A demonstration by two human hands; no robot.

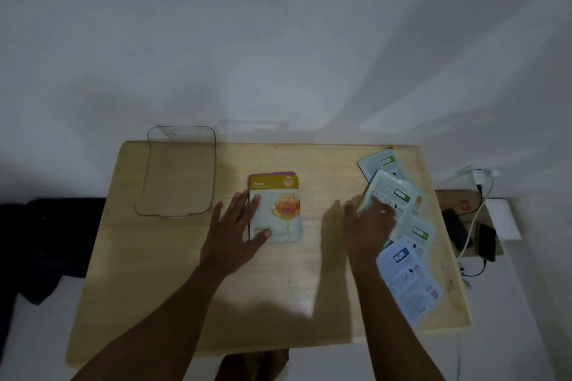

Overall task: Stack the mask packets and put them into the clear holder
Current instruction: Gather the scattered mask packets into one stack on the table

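A small stack of mask packets [278,210] lies mid-table with a yellow "Honey" packet on top and a purple edge showing under it. My left hand [235,229] rests flat on the stack's left edge, fingers spread. At the right lie several loose packets [414,232], white with green labels, and a blue-labelled one [408,275] nearest me. My right hand [368,223] pinches the corner of one green-labelled packet [390,192] and lifts it off the pile. The clear holder [179,170] stands empty at the table's back left.
The wooden table [192,303] stands against a white wall. To its right, on the floor, are a cardboard piece [455,198], a phone [486,241], a charger and cables [478,179]. Dark cloth [52,241] lies at the left. Feet [253,365] show below the front edge.
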